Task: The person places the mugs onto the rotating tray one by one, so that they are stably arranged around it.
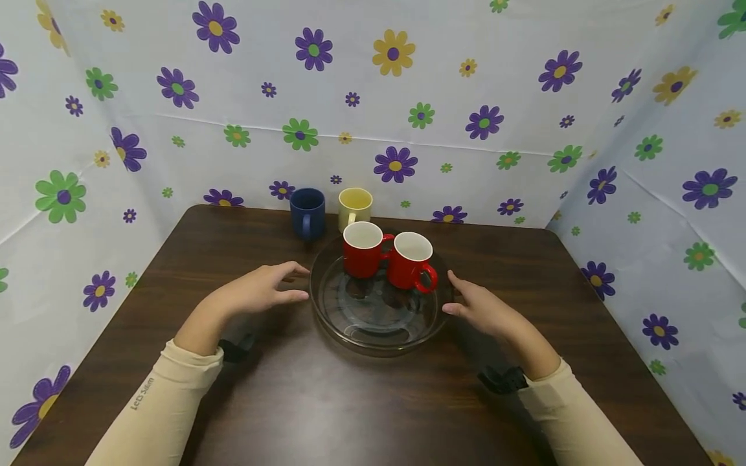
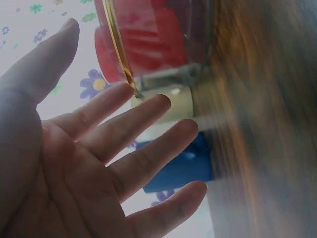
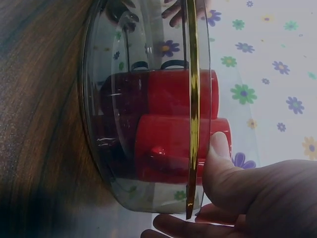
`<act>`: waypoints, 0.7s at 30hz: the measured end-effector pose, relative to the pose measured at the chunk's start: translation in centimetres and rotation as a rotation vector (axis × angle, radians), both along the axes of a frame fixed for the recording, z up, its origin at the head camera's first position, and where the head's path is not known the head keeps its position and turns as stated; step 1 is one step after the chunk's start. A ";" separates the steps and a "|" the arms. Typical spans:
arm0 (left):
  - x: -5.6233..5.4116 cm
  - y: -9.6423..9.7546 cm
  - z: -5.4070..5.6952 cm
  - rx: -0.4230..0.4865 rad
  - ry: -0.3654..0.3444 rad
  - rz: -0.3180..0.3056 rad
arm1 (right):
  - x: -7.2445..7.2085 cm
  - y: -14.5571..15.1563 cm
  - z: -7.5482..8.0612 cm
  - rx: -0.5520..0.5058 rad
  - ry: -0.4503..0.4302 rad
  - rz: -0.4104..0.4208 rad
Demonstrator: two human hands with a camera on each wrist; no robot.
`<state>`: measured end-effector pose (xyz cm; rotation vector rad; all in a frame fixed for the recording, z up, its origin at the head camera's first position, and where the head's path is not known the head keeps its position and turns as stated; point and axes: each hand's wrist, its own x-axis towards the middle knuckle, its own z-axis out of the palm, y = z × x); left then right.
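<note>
Left hand (image 1: 262, 290): fingers apart, beside the glass dish (image 1: 379, 320). Right hand (image 1: 486, 309): fingers apart, at its opposite side. Two red mugs (image 1: 362, 255) stand inside, between both hands.

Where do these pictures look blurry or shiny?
Head view: mostly crisp, though pale glare lies on the table. Left wrist view: the table's grain smears and the blue mug looks soft. Right wrist view: bright glints on the glass dish, whose rim shines gold.
</note>
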<state>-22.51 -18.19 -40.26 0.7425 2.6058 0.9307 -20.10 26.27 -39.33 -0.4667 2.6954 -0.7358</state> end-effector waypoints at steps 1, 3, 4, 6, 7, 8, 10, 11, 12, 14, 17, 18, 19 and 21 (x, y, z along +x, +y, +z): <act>-0.1 -0.3 0.0 -0.005 0.008 0.007 | -0.1 -0.1 0.0 0.003 -0.001 0.004; -0.6 -0.8 -0.1 -0.020 0.048 0.021 | -0.2 -0.3 0.0 0.017 0.007 0.009; -0.9 -0.9 -0.2 -0.022 0.070 0.032 | -0.2 -0.4 0.1 0.025 0.013 0.011; -1.6 -1.2 -0.3 -0.026 0.119 0.075 | -0.2 -0.5 0.1 0.031 0.021 0.015; -2.1 -1.1 -0.4 -0.024 0.137 0.100 | -0.1 -0.4 0.0 0.034 0.027 0.015; -2.5 -1.1 -0.4 -0.020 0.147 0.128 | -0.1 -0.3 0.0 0.035 0.029 0.013; -3.2 -1.1 -0.5 -0.003 0.146 0.189 | 0.0 -0.2 -0.2 0.033 0.030 0.014; -3.5 -1.0 -0.5 0.005 0.140 0.222 | 0.0 -0.2 -0.3 0.032 0.029 0.014; -3.9 -0.9 -0.6 0.016 0.130 0.251 | 0.0 -0.1 -0.3 0.032 0.032 0.017; -4.5 -0.7 -0.6 0.036 0.107 0.297 | -0.1 -0.1 -0.4 0.032 0.033 0.018; -5.4 -0.2 -0.4 0.065 0.081 0.342 | -0.3 0.0 -0.4 0.034 0.041 0.020; -5.8 -0.1 -0.3 0.074 0.073 0.354 | -0.3 0.0 -0.3 0.034 0.042 0.019; -6.1 0.0 -0.3 0.083 0.060 0.364 | -0.4 0.0 -0.3 0.033 0.038 0.015; -6.7 0.3 -0.2 0.095 0.031 0.384 | -0.4 0.1 -0.3 0.032 0.029 0.013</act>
